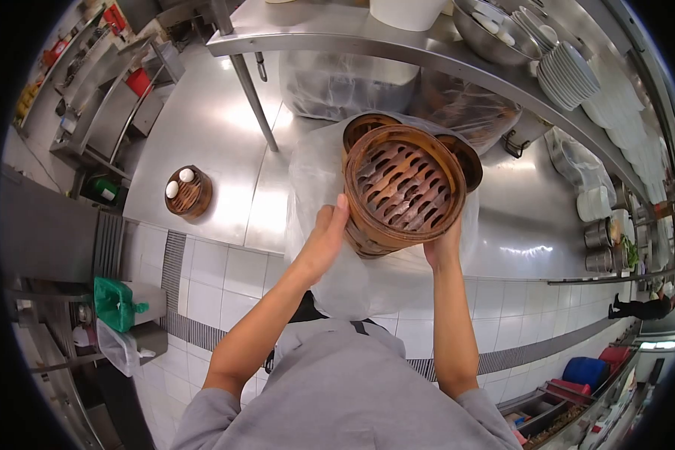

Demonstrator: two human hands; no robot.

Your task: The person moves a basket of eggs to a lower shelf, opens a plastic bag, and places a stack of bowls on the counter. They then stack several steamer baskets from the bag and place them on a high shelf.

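Both hands hold a round brown bamboo steamer [409, 187] tilted toward me, its slatted base showing with nothing on it. It seems to be the top of a short stack. My left hand [327, 238] grips the left side, thumb up along the wall. My right hand [444, 244] is wrapped round the lower right side, its fingers partly hidden underneath. Behind it, other bamboo steamers [367, 126] stand in a clear plastic bag [311, 165] spread on the steel counter. On the left, a small bamboo steamer [195, 201] bears two white round pieces [180, 181].
A steel shelf [307, 36] crosses above the counter [195, 105], with a metal bowl [491, 45] and stacked white dishes [566, 79]. Wrapped containers [349, 82] sit beneath it. A green-lined bin [116, 304] stands on the floor at left. Another person [645, 307] is far right.
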